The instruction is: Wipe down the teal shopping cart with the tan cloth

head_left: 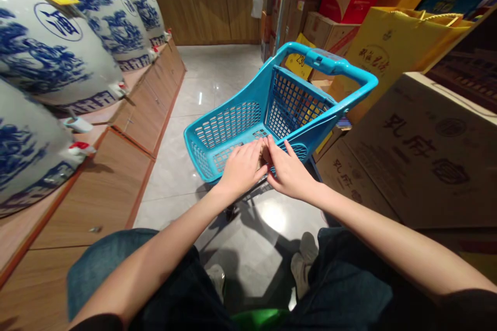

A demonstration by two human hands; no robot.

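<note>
A blue plastic shopping cart basket point(229, 124) stands on the tiled floor in front of me, its handle point(334, 64) raised at the far right. My left hand point(243, 168) and my right hand point(287, 170) meet at the basket's near rim. Their fingers are curled together around a small brownish thing point(265, 154) that I cannot make out. Both forearms stretch out from my lap, and my knees in dark jeans show below.
Large blue-and-white ceramic jars point(58, 57) with taps sit on a wooden shelf point(128, 134) at the left. Stacked cardboard boxes point(423, 155) and a yellow gift bag point(392, 46) line the right side. A wooden counter point(209, 13) closes the aisle's far end.
</note>
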